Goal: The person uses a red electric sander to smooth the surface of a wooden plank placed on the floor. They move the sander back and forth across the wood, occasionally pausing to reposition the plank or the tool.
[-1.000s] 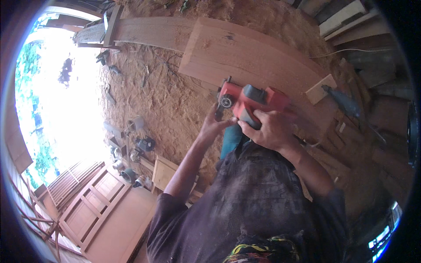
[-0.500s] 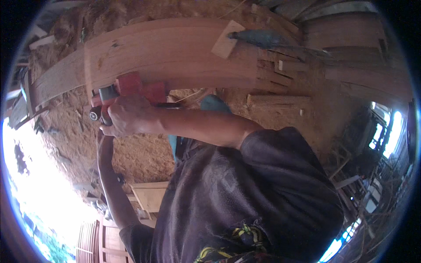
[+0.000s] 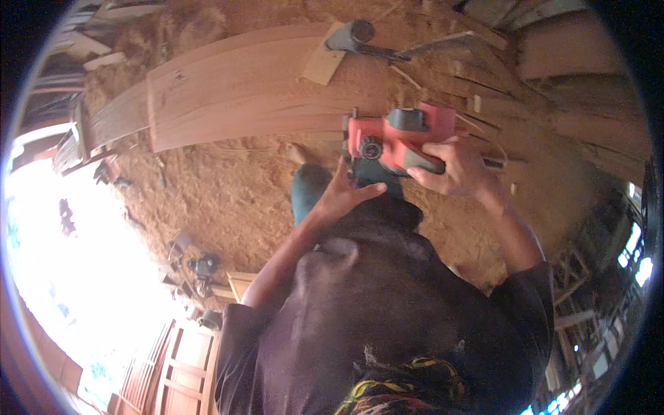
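A red electric planer [image 3: 387,135] with a black front knob and a dark grey rear grip sits at the right end of a long reddish plank [image 3: 249,90]. My right hand [image 3: 456,166] is wrapped round the planer's rear grip. Beside the planer's front end is my left hand [image 3: 342,197], its thumb stretched out and its fingers apart. Its fingertips reach the planer's near front edge; whether they touch it I cannot tell.
On the plank's far side, a pale wood block [image 3: 324,63] lies under a grey tool with a round end [image 3: 360,33]. Sawdust [image 3: 221,187] covers the ground around my teal-clad legs. Wooden frames [image 3: 183,366] stand at the lower left; offcuts [image 3: 477,86] lie at right.
The planer has moved from the plank's left part to its right end, with my right hand on it. My left hand, formerly at the planer's front beside the right, is now spread out.
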